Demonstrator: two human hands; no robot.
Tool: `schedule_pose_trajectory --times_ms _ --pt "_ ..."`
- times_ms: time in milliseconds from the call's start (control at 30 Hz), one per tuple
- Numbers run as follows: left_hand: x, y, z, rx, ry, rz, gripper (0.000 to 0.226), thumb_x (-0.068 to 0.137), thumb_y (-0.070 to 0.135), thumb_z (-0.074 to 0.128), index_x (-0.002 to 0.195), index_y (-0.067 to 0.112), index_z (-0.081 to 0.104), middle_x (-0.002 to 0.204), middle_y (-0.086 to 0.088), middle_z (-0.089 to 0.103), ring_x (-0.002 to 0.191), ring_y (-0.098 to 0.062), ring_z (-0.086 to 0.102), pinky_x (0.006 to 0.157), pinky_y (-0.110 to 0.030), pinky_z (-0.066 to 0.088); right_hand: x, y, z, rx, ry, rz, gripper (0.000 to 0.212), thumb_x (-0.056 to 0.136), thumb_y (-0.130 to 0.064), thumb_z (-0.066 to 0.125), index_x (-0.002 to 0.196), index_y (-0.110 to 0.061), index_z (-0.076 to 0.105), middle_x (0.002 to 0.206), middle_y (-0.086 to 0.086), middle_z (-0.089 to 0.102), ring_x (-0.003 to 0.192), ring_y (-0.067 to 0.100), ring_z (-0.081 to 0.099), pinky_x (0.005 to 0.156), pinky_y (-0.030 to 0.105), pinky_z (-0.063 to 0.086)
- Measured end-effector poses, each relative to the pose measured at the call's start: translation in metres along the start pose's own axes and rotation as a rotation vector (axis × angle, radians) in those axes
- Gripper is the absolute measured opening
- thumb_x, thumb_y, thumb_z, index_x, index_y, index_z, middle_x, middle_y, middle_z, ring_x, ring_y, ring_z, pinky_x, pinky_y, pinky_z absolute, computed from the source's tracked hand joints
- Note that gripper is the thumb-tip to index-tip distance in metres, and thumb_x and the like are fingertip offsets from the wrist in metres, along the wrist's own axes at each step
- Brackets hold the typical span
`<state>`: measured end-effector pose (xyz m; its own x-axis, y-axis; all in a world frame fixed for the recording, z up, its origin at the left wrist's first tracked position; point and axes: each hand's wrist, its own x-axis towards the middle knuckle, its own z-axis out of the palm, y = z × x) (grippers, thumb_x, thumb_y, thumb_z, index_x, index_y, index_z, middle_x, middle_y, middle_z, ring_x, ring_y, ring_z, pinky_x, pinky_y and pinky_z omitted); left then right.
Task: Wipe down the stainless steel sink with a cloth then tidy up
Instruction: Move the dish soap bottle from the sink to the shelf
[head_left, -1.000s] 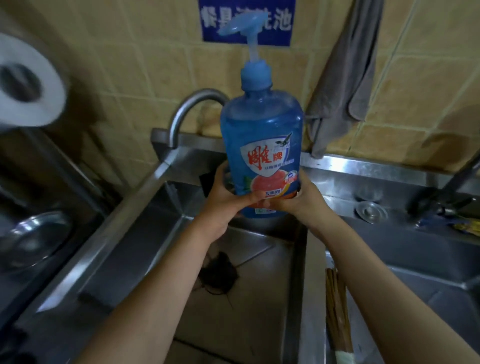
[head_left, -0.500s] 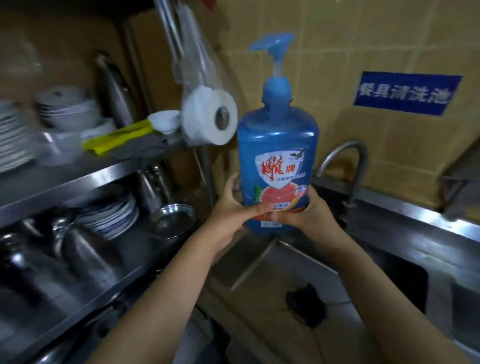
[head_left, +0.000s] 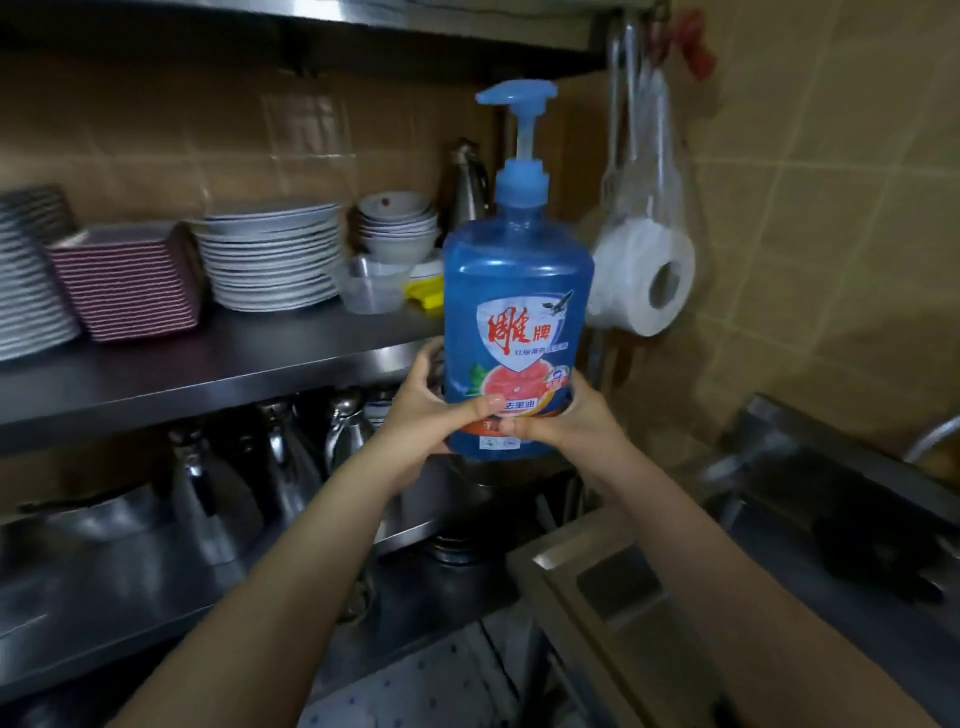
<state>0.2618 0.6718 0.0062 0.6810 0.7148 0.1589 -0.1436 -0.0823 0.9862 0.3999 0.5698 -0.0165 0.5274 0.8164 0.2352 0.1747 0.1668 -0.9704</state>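
Stowing the detergent bottle (head_left: 519, 322)
Left hand (head_left: 431, 410), right hand (head_left: 566, 421) curl round its base; I hold it upright, shelf (head_left: 260, 353) at nine o'clock.

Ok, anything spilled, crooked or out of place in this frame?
Nothing spilled or damaged. The dish soap bottle is upright, gripped low by the left hand and right hand; the plate stacks sit level on the shelf. Only a dark clump lying in the sink stands out, too blurred to identify.
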Motion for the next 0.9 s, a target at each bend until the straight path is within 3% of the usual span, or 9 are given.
schedule_pose_trajectory --times_ms 100,200,300,400,467,567,667,733,900 --pt "0.015 0.002 -0.027 0.012 0.081 0.030 0.077 0.052 0.024 0.082 0.117 0.039 0.044 0.117 0.008 0.060 0.105 -0.016 0.062 0.082 -0.048 0.054 0.035 0.003 0.023 0.023 -0.056 0.022 0.066 0.059 0.003 0.082 0.116 -0.014 0.053 0.099 -0.006 0.067 0.082 -0.001 0.067 0.070 0.016 0.053" --pt "0.038 0.001 -0.048 0.015 0.123 0.031 0.086 0.053 0.022 0.081 0.129 0.031 0.040 0.110 0.011 0.064 0.097 -0.010 0.065 0.079 -0.047 0.055 0.075 0.014 0.041 0.027 -0.120 0.032 0.064 0.059 0.004 0.082 0.113 -0.016 0.054 0.099 -0.004 0.068 0.084 0.003 0.067 0.074 0.022 0.056" --pt "0.072 -0.004 -0.064 0.034 0.170 0.047 0.078 0.056 0.019 0.080 0.122 0.032 0.043 0.115 0.011 0.062 0.100 -0.011 0.064 0.081 -0.046 0.054 0.121 0.026 0.053 0.033 -0.164 0.033 0.063 0.057 -0.001 0.085 0.109 -0.020 0.055 0.100 -0.005 0.068 0.089 0.009 0.066 0.075 0.024 0.056" --pt "0.113 -0.008 -0.075 0.052 0.206 0.054 0.064 0.061 0.015 0.079 0.108 0.041 0.045 0.114 0.013 0.059 0.104 -0.013 0.061 0.083 -0.044 0.053 0.169 0.039 0.058 0.032 -0.181 0.027 0.066 0.055 -0.003 0.086 0.112 -0.018 0.056 0.103 -0.002 0.068 0.094 0.014 0.066 0.083 0.034 0.055" --pt "0.138 -0.010 -0.078 0.056 0.214 0.053 0.067 0.059 0.018 0.079 0.111 0.040 0.043 0.115 0.013 0.058 0.106 -0.014 0.060 0.083 -0.044 0.053 0.197 0.045 0.059 0.038 -0.192 0.018 0.060 0.057 0.001 0.084 0.107 -0.020 0.056 0.100 -0.004 0.068 0.090 0.010 0.066 0.081 0.031 0.055" --pt "0.170 -0.010 -0.086 0.057 0.207 0.035 0.076 0.059 0.019 0.079 0.122 0.035 0.038 0.113 0.014 0.058 0.102 -0.013 0.062 0.078 -0.041 0.055 0.234 0.053 0.061 0.047 -0.200 0.024 0.061 0.056 -0.002 0.085 0.106 -0.022 0.056 0.102 -0.002 0.068 0.092 0.013 0.066 0.083 0.032 0.055" --pt "0.199 -0.011 -0.095 0.075 0.224 0.043 0.067 0.068 0.009 0.077 0.117 0.035 0.040 0.101 0.018 0.060 0.086 -0.003 0.065 0.066 -0.030 0.057 0.264 0.059 0.066 0.046 -0.215 0.026 0.069 0.051 -0.008 0.089 0.111 -0.020 0.057 0.108 0.002 0.068 0.100 0.020 0.065 0.087 0.038 0.053" --pt "0.217 -0.013 -0.101 0.100 0.244 0.050 0.062 0.070 0.006 0.076 0.113 0.035 0.041 0.096 0.015 0.060 0.080 0.000 0.064 0.065 -0.024 0.056 0.281 0.061 0.067 0.020 -0.225 0.031 0.072 0.048 -0.013 0.091 0.111 -0.023 0.058 0.108 0.000 0.069 0.099 0.018 0.066 0.086 0.037 0.053" --pt "0.249 -0.024 -0.113 0.139 0.228 0.043 0.069 0.069 0.008 0.077 0.124 0.024 0.039 0.101 0.006 0.058 0.082 0.001 0.060 0.064 -0.017 0.054 0.310 0.067 0.064 -0.013 -0.265 0.068 0.054 0.062 0.003 0.081 0.100 -0.027 0.056 0.095 -0.010 0.068 0.082 -0.001 0.065 0.067 0.015 0.052"
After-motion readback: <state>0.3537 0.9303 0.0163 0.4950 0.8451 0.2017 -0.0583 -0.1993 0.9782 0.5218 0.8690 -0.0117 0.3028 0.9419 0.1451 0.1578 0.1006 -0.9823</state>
